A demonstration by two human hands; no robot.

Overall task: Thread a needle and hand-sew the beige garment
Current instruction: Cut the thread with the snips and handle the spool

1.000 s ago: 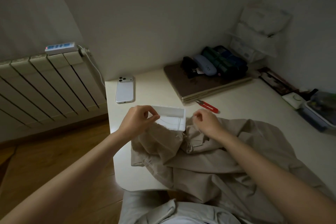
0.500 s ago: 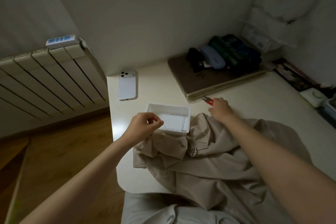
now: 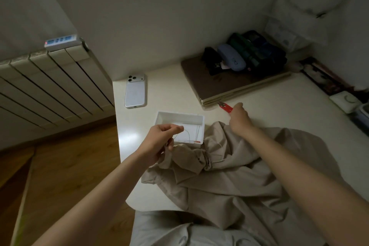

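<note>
Left hand (image 3: 159, 143) pinches thread (image 3: 187, 133) over white tray (image 3: 179, 115) near surface's (image 3: 165, 96) left edge; right hand (image 3: 239, 120) grasps red snips (image 3: 226, 107) by board stack (image 3: 229, 90); beige garment (image 3: 229, 181) overhangs near edge.

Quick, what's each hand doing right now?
Left hand: pinching the thread.
Right hand: on the red snips, grip cannot be told.

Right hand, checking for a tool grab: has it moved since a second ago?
Yes. The right hand went from beside the tray rightward to the red snips.
</note>
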